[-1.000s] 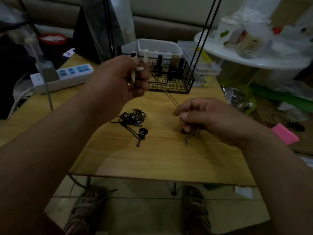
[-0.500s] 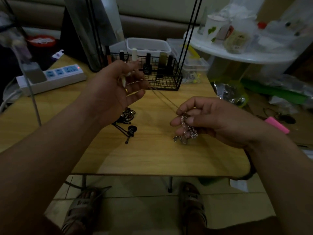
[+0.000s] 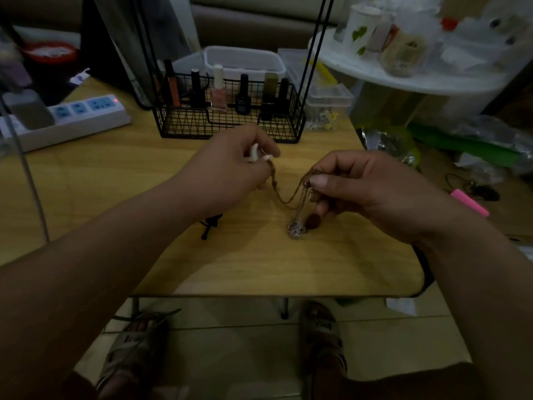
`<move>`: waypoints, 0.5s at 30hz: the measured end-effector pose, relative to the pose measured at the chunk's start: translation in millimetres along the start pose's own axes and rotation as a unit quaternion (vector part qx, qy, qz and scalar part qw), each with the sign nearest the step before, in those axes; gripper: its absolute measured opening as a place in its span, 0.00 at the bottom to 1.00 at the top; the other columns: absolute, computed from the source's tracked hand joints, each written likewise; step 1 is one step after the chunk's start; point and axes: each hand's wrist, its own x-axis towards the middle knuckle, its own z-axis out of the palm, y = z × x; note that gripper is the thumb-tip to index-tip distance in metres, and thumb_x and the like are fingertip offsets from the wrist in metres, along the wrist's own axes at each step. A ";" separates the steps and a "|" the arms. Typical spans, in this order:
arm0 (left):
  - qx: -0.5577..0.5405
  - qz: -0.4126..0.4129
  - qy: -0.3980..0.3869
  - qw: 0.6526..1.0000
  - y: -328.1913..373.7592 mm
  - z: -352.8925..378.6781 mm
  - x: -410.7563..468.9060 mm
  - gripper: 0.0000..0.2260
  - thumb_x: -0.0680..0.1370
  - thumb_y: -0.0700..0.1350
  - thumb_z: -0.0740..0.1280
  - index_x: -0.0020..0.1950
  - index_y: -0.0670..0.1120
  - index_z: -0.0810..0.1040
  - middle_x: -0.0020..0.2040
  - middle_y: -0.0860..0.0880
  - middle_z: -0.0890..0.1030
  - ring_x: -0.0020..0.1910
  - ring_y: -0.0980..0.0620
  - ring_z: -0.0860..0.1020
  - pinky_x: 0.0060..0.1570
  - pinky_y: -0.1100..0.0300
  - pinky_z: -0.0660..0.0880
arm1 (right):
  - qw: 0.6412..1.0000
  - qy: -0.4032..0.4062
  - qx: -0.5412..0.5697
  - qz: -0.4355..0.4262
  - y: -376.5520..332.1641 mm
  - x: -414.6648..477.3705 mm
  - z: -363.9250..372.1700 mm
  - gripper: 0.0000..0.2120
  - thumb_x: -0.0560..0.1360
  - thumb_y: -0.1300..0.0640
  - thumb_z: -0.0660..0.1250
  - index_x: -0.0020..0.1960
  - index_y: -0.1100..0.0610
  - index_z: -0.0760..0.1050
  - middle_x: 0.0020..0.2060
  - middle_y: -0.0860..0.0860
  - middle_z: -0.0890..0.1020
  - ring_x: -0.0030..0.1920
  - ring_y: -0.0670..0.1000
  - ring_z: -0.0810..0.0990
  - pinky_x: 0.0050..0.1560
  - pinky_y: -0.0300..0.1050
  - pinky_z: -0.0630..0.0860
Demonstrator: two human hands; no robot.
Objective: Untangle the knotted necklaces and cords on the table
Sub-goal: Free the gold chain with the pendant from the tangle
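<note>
Necklace cord [image 3: 284,199] sagged left-right over table [image 3: 259,264] middle | left grip [image 3: 230,171] pinched white-beaded end | right grip [image 3: 360,189] pinched other end; pendant cluster [image 3: 297,228] hung beneath it, nearest that grip

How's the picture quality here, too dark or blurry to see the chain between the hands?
Head view: dim and underexposed; wide-angle bending toward the edges; the chain sagging between the left hand and right hand is faint and soft but traceable; the near foreground is in deep shadow; the white shelf is brightest.
</note>
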 end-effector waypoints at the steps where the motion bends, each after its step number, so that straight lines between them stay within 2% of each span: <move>1: 0.016 0.004 -0.014 1.000 1.3 1.1 -0.6 0.08 0.81 0.42 0.70 0.55 0.55 0.82 0.50 0.53 0.83 0.43 0.56 0.85 0.44 0.56 0.82 | 1.000 -0.003 0.004 0.001 0.4 0.5 0.2 0.14 0.72 0.56 0.70 0.53 0.65 0.80 0.44 0.58 0.85 0.42 0.54 0.85 0.41 0.42 0.81; 3: 0.023 0.000 -0.039 0.999 2.9 0.8 -1.2 0.10 0.80 0.41 0.70 0.55 0.56 0.83 0.48 0.55 0.84 0.42 0.57 0.84 0.43 0.58 0.81 | 1.000 -0.002 0.003 0.004 0.5 1.9 -0.1 0.13 0.73 0.55 0.70 0.53 0.63 0.80 0.44 0.57 0.85 0.44 0.55 0.85 0.46 0.45 0.83; 5: 0.006 -0.013 -0.052 0.999 4.4 -2.2 -0.8 0.10 0.80 0.41 0.69 0.54 0.56 0.84 0.46 0.53 0.85 0.43 0.55 0.84 0.46 0.55 0.83 | 1.000 0.006 0.001 0.009 0.3 3.2 -0.9 0.10 0.76 0.55 0.68 0.52 0.61 0.80 0.44 0.55 0.85 0.47 0.54 0.85 0.52 0.49 0.82; 6: -0.023 -0.024 -0.052 0.998 5.5 -4.5 0.1 0.10 0.80 0.40 0.68 0.54 0.55 0.84 0.47 0.51 0.85 0.46 0.52 0.85 0.49 0.53 0.84 | 1.000 0.011 0.006 0.011 -0.1 3.8 -1.1 0.08 0.78 0.56 0.67 0.51 0.61 0.79 0.44 0.55 0.85 0.48 0.54 0.85 0.54 0.50 0.82; 8: -0.154 -0.057 -0.043 0.986 6.0 -10.8 4.3 0.10 0.80 0.37 0.66 0.55 0.48 0.84 0.47 0.46 0.85 0.51 0.45 0.85 0.53 0.48 0.85 | 0.999 0.025 0.027 0.013 -1.6 4.4 -0.9 0.06 0.81 0.59 0.64 0.49 0.60 0.79 0.44 0.55 0.85 0.49 0.55 0.85 0.56 0.52 0.81; 11: -0.391 -0.076 -0.040 0.917 4.0 -24.4 10.5 0.10 0.80 0.35 0.62 0.58 0.40 0.79 0.42 0.46 0.82 0.50 0.44 0.84 0.55 0.48 0.83 | 0.995 0.045 0.091 0.007 -3.1 5.3 -0.6 0.07 0.82 0.59 0.63 0.47 0.58 0.76 0.41 0.56 0.84 0.50 0.58 0.85 0.55 0.53 0.81; 15: -0.556 -0.059 -0.038 0.828 -0.1 -38.4 12.6 0.15 0.77 0.38 0.61 0.64 0.40 0.72 0.44 0.47 0.76 0.46 0.49 0.82 0.52 0.52 0.81 | 0.986 0.051 0.158 0.004 -5.2 7.1 0.4 0.07 0.83 0.58 0.61 0.50 0.59 0.75 0.37 0.55 0.81 0.47 0.59 0.85 0.49 0.51 0.82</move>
